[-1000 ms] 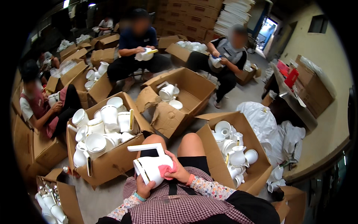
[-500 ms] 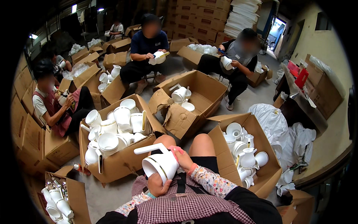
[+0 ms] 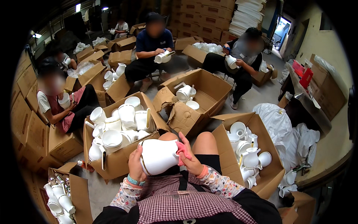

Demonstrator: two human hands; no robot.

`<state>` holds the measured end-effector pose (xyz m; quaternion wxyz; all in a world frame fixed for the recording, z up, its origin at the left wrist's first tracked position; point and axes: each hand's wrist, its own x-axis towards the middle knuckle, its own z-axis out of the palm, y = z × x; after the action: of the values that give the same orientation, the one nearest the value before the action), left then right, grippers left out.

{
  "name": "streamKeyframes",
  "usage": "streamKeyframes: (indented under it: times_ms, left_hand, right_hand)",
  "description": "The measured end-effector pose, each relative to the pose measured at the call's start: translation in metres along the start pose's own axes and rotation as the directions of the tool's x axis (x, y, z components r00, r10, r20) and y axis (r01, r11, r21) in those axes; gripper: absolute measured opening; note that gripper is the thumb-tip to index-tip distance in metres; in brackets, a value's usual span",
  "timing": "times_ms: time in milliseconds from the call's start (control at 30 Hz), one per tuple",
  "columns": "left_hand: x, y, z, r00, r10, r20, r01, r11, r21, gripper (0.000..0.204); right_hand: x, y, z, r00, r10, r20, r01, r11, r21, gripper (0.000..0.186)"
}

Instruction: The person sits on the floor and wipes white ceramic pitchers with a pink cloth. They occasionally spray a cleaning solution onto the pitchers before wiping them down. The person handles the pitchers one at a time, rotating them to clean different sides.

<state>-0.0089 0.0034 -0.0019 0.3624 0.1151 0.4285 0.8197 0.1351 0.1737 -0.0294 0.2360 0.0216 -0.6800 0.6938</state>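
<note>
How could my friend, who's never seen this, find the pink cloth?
Start with the checked apron at the bottom middle. Just above it, the left hand holds a white jug, and the right hand holds the cloth against the jug's right end. It's the crumpled, bright pink thing, unlike the smooth white jug beside it.

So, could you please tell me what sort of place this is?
Probably a workshop or packing room: cardboard boxes of white jugs, stacked cartons at the back, and seated people handling jugs.
</note>
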Motion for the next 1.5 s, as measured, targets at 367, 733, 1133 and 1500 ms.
streamKeyframes:
  times_ms: [367,733,1133,1500]
  left_hand:
    - [-0.003,0.001,-0.014,0.98,-0.067,0.19,0.02,0.972,0.236,0.044]
    - [0.014,-0.012,-0.036,0.846,-0.356,0.396,0.512,0.75,-0.419,0.058]
    - [-0.001,-0.023,-0.028,0.881,-0.355,0.312,0.466,0.766,-0.442,0.058]
    - [-0.031,-0.027,-0.007,0.934,0.351,0.061,-0.35,0.87,0.346,0.046]
  right_hand:
    - [-0.012,-0.011,-0.01,0.967,0.237,0.096,-0.252,0.944,0.215,0.092]
    - [0.011,-0.078,0.0,0.955,-0.141,-0.262,0.09,0.977,-0.195,0.05]
    - [0.003,-0.091,-0.002,0.941,-0.012,-0.338,0.029,0.998,0.048,0.035]
    - [-0.007,-0.077,0.015,0.959,-0.028,-0.284,-0.135,0.832,-0.539,0.066]
